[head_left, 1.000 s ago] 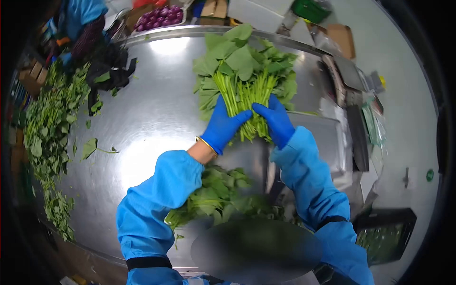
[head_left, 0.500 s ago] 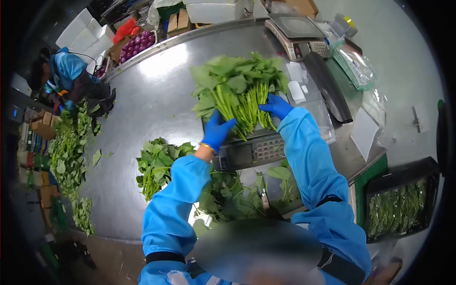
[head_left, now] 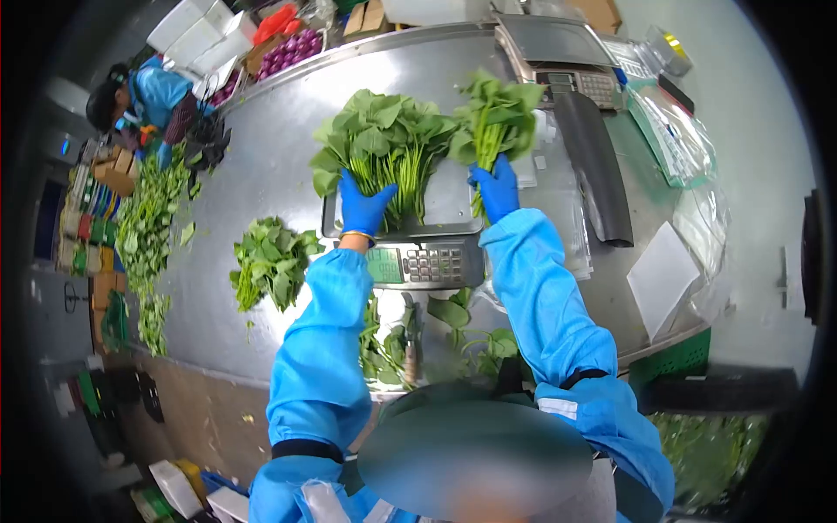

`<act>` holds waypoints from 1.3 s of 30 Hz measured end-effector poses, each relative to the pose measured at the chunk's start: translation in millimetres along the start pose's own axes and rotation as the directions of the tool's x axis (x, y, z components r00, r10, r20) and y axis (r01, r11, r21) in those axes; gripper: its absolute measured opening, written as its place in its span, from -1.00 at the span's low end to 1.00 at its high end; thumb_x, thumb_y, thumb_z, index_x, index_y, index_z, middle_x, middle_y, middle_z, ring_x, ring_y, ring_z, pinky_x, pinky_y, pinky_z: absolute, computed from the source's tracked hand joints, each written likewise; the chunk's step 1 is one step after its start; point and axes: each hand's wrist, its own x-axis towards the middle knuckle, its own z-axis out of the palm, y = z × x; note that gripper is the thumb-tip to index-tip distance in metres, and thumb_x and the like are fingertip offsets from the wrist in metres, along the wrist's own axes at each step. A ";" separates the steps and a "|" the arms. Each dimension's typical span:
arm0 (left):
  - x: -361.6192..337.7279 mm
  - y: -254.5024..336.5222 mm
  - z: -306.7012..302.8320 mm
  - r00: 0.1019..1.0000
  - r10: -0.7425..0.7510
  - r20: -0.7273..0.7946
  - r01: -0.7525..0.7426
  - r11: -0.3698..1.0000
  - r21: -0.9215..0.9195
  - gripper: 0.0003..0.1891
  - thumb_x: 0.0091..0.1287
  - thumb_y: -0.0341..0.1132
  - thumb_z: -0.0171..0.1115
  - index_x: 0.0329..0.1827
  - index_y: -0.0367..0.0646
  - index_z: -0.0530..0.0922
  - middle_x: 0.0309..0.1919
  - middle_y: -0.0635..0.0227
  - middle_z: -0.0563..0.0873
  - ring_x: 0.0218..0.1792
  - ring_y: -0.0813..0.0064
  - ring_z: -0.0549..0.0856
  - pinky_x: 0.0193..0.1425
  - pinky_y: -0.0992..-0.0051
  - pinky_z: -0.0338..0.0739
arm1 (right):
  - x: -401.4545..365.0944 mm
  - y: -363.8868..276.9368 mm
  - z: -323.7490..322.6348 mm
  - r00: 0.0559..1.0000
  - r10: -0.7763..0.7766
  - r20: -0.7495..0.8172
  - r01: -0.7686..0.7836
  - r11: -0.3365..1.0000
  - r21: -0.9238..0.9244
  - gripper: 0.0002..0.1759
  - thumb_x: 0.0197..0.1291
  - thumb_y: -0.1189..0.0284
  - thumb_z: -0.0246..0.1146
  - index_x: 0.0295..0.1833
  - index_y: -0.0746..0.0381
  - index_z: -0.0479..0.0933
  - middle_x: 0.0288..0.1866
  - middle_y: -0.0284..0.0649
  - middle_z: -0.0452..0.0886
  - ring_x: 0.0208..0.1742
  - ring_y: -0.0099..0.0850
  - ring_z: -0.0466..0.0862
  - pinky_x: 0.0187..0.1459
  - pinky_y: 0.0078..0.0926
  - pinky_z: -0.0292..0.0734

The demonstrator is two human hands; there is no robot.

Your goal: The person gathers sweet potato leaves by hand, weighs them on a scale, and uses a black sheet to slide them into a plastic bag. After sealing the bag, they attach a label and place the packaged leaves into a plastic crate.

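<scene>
A large bunch of leafy greens [head_left: 384, 131] lies on the metal tray of a scale [head_left: 423, 263], its cut stems toward me. At the left of those stems, my left hand [head_left: 364, 209], blue-gloved, rests against them with thumb and forefinger spread apart. My right hand [head_left: 497, 190], also gloved, is closed round the stems of a smaller bunch of leafy greens [head_left: 495, 118] at the tray's right edge. The scale's green display is lit, its figures too small to read. A separate pile of greens [head_left: 272, 263] sits left of the scale.
Loose leaves and a knife-like handle [head_left: 411, 359] lie nearest me. A second scale [head_left: 558, 52], a dark curved cover [head_left: 595, 170] and plastic bags [head_left: 667, 131] stand right. At far left, a co-worker [head_left: 161, 100] bends over a long heap of greens [head_left: 144, 235].
My right hand has drawn a smaller bunch away from the main one, up and to the right. The scale's tray and display are more exposed. My view has shifted.
</scene>
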 end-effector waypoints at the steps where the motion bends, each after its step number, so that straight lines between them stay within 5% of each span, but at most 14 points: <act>1: -13.3 12.2 -15.0 1.000 0.022 -0.005 -0.022 0.997 -0.076 0.08 -0.16 -0.05 0.46 0.32 -0.41 -0.01 0.28 -0.15 0.14 0.31 0.11 0.16 0.33 0.36 0.10 | -5.1 -8.4 -4.9 0.999 -0.031 0.007 0.031 0.999 0.024 -0.69 0.04 0.61 0.11 -0.04 0.27 0.35 -0.41 -0.29 0.48 -0.46 -0.53 0.50 -0.41 -0.59 0.44; 4: -65.4 45.3 -34.6 0.993 0.089 -0.074 -0.096 0.991 -0.096 -0.17 0.05 -0.23 0.35 0.32 -0.33 0.07 0.28 0.05 0.23 0.29 0.29 0.24 0.29 0.42 0.17 | -29.7 -28.3 -3.6 0.982 -0.168 0.092 0.161 0.984 0.074 -0.69 0.05 0.62 0.10 -0.04 0.27 0.34 -0.38 -0.30 0.49 -0.41 -0.53 0.49 -0.37 -0.59 0.44; 8: -139.5 62.0 -33.0 0.907 0.023 0.420 0.310 0.639 -0.704 -0.36 0.24 -0.30 0.15 0.34 -0.26 0.09 0.26 0.24 0.27 0.22 0.47 0.31 0.23 0.49 0.25 | -102.0 -14.5 19.1 0.885 -0.134 0.446 0.218 0.965 -0.142 -0.45 0.02 0.50 0.17 0.19 0.26 0.27 -0.04 -0.10 0.52 -0.11 -0.32 0.56 -0.07 -0.44 0.43; 10: -173.1 54.2 -34.4 0.882 -0.231 0.411 0.471 0.485 -0.737 -0.59 0.27 -0.22 0.11 0.12 -0.24 0.37 -0.03 0.37 0.54 -0.03 0.54 0.51 0.02 0.53 0.38 | -144.3 -22.1 24.7 0.711 0.192 0.677 0.179 0.881 -0.437 -0.29 -0.04 0.33 0.23 0.26 0.25 0.17 0.04 0.06 0.44 0.08 -0.01 0.43 0.08 -0.26 0.35; 11: -181.6 50.6 -38.9 0.872 -0.346 0.347 0.474 0.419 -0.774 -0.61 0.27 -0.22 0.11 0.08 -0.24 0.39 -0.06 0.35 0.55 -0.04 0.51 0.52 0.02 0.52 0.39 | -161.9 -17.2 25.5 0.641 -0.117 0.759 0.494 0.820 -0.290 -0.33 -0.01 0.32 0.21 0.25 0.23 0.18 0.06 0.07 0.40 0.09 -0.02 0.42 0.09 -0.28 0.34; 14: -209.4 5.9 -65.1 0.773 -0.580 0.258 0.427 0.174 -0.887 -0.62 0.26 -0.16 0.12 0.02 -0.23 0.41 -0.17 0.26 0.58 -0.13 0.36 0.57 -0.01 0.41 0.42 | -156.6 -2.8 -0.2 0.456 -0.175 0.873 0.647 0.739 -0.190 -0.40 0.06 0.26 0.21 0.20 0.25 0.25 0.07 0.00 0.39 0.14 -0.16 0.40 0.15 -0.30 0.29; 16: -228.1 -14.0 -100.7 0.709 -0.689 0.150 0.383 0.198 -0.902 -0.67 0.22 -0.18 0.18 -0.09 -0.23 0.43 -0.26 0.24 0.60 -0.26 0.41 0.60 -0.17 0.44 0.50 | -129.5 -15.3 -26.3 0.872 0.235 0.429 -0.269 0.963 0.019 -0.36 -0.10 0.46 0.36 0.17 0.25 0.32 0.09 -0.12 0.40 0.19 -0.28 0.37 0.18 -0.36 0.26; 17: -236.7 -30.2 -118.6 0.715 -0.689 0.121 0.372 0.228 -0.900 -0.68 0.21 -0.16 0.19 -0.12 -0.21 0.43 -0.29 0.25 0.59 -0.29 0.43 0.59 -0.20 0.46 0.50 | -129.7 1.5 -41.3 0.864 -0.072 0.498 0.377 0.749 -0.545 -0.33 -0.16 0.45 0.39 0.14 0.25 0.32 0.09 -0.09 0.40 0.17 -0.25 0.37 0.19 -0.33 0.26; 20: -254.8 -53.6 -153.5 0.648 -0.761 0.017 0.378 0.303 -0.875 -0.71 0.19 -0.12 0.22 -0.20 -0.13 0.44 -0.37 0.34 0.57 -0.38 0.52 0.55 -0.28 0.52 0.47 | -34.8 -49.8 -131.3 0.954 -0.300 0.017 -0.021 -0.123 -0.992 -0.11 -0.29 0.23 0.45 0.22 0.18 0.22 0.15 0.05 0.34 0.20 -0.13 0.33 0.21 -0.28 0.22; 23: -262.3 -85.7 -169.6 0.667 -0.738 0.103 0.377 0.214 -0.901 -0.72 0.18 -0.12 0.23 -0.23 -0.11 0.46 -0.39 0.38 0.57 -0.41 0.55 0.54 -0.28 0.53 0.46 | -3.5 -7.3 -215.7 0.963 -0.188 -0.193 -0.249 -0.343 -0.906 -0.15 -0.22 0.32 0.40 0.25 0.06 0.16 0.27 -0.10 0.19 0.23 -0.14 0.28 0.17 -0.11 0.24; 30: -235.5 -113.0 -189.2 0.696 -0.654 0.296 0.373 -0.023 -0.928 -0.80 0.10 -0.34 0.14 -0.23 -0.23 0.49 -0.27 0.24 0.61 -0.22 0.31 0.60 -0.05 0.33 0.48 | 26.1 -41.0 -280.9 0.958 -0.285 0.033 -0.041 -0.248 -0.968 -0.36 -0.13 0.59 0.10 0.20 0.08 0.25 -0.01 -0.06 0.48 0.00 -0.05 0.49 0.00 -0.25 0.39; 34: -217.4 -124.4 -205.4 0.779 -0.597 0.190 0.356 0.172 -0.919 -0.73 0.11 -0.42 0.16 -0.12 -0.27 0.46 -0.15 0.19 0.59 -0.17 0.34 0.60 -0.02 0.37 0.48 | 23.9 -73.2 -294.1 0.846 -0.530 -0.052 -0.001 0.096 -0.995 -0.40 -0.12 0.57 0.13 0.17 0.20 0.32 0.00 -0.04 0.51 -0.02 -0.16 0.54 0.02 -0.37 0.40; 36: -210.3 -119.5 -219.3 0.833 -0.546 0.093 0.324 0.343 -0.882 -0.68 0.13 -0.46 0.18 -0.03 -0.29 0.43 -0.11 0.19 0.59 -0.14 0.40 0.60 0.00 0.44 0.47 | 0.3 -80.8 -302.6 0.927 -0.367 -0.079 0.184 0.627 -0.757 -0.36 -0.11 0.58 0.18 0.21 0.30 0.27 0.04 -0.07 0.49 0.01 -0.28 0.52 0.03 -0.44 0.41; 39: -203.9 -114.8 -228.3 0.875 -0.468 0.127 0.349 0.427 -0.834 -0.66 0.17 -0.42 0.18 0.01 -0.31 0.42 -0.12 0.21 0.60 -0.13 0.41 0.60 -0.01 0.43 0.45 | -69.6 -87.4 -295.3 0.961 -0.082 -0.266 -0.051 0.887 -0.460 -0.35 -0.08 0.62 0.17 0.23 0.38 0.22 0.15 -0.07 0.36 0.12 -0.33 0.41 0.12 -0.45 0.33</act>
